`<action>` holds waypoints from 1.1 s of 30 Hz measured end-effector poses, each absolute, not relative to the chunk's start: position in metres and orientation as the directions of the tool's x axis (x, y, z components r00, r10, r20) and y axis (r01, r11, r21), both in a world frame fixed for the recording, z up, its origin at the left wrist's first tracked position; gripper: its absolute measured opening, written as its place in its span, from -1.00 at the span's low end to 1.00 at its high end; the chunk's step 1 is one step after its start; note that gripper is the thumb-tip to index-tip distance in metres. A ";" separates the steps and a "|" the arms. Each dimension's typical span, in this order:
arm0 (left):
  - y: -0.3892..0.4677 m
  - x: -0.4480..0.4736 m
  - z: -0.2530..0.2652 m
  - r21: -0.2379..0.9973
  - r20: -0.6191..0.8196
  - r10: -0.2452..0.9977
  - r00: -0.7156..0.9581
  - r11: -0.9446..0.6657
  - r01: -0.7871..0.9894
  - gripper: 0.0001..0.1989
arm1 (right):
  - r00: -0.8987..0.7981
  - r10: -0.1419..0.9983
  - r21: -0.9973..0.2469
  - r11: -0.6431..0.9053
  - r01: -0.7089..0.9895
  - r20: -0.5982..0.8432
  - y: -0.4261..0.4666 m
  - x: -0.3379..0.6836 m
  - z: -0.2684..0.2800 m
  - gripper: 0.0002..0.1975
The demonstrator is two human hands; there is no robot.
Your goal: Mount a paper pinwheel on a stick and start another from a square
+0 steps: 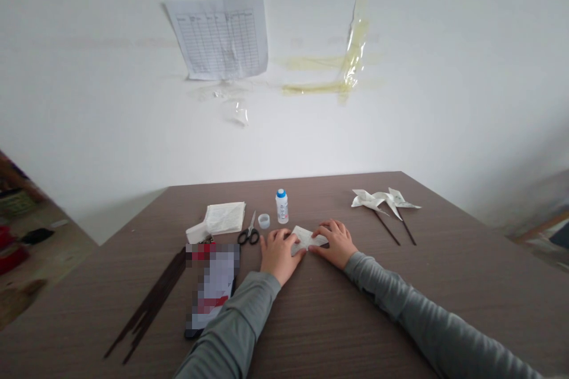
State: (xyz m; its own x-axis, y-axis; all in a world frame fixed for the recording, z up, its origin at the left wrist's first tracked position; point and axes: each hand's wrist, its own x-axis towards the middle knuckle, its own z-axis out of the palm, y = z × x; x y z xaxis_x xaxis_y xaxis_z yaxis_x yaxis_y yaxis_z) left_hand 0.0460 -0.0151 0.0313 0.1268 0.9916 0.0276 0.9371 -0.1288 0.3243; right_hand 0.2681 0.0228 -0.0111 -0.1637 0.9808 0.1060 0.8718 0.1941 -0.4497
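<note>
A small piece of white folded paper (304, 237) lies on the table between my two hands. My left hand (280, 253) grips its left side, thumb near the lower edge and fingers curled over the top. On the other side, my right hand (336, 244) has the right end between thumb and fingers. Part of the paper is hidden under my fingers. Just beyond my left hand stand a small white bottle with a blue cap (282, 208) and a clear round cap (264, 221). Black-handled scissors (249, 235) lie left of that hand.
A stack of white paper (226, 217) lies at the back left. Dark thin sticks (153, 302) and a blurred-out phone (216, 284) are nearer on the left. Two paper pinwheels (377, 200) on sticks rest at the right. A wall (311, 148) closes off the table's back.
</note>
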 end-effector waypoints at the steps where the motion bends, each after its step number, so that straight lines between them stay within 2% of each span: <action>1: -0.013 0.046 0.029 0.329 0.025 0.992 0.122 -0.123 0.936 -0.76 | -0.157 0.982 -0.452 0.190 0.872 0.109 0.023 0.267 -0.011 -0.63; 6: -0.004 0.042 0.021 0.361 0.017 0.993 0.120 -0.118 0.925 -0.77 | -0.093 0.994 -0.458 0.107 0.882 0.052 0.023 0.260 -0.002 -0.62; 13: -0.004 0.043 0.030 0.369 0.000 0.991 0.132 -0.123 0.921 -0.70 | -0.024 0.997 -0.438 -0.012 0.899 -0.077 0.032 0.254 0.014 -0.44; 21: -0.001 0.040 0.031 0.357 -0.018 0.990 0.138 -0.122 0.926 -0.58 | -0.059 0.989 -0.449 -0.009 0.894 -0.136 0.037 0.261 0.018 -0.36; 28: 0.002 0.030 0.027 0.346 0.016 0.987 0.160 -0.156 0.925 -0.59 | -0.113 0.986 -0.431 0.051 0.901 -0.120 0.049 0.280 0.012 -0.40; 33: -0.001 0.023 0.031 0.334 0.013 0.989 0.150 -0.146 0.931 -0.57 | -0.133 0.985 -0.391 0.080 0.917 -0.111 0.059 0.291 -0.005 -0.30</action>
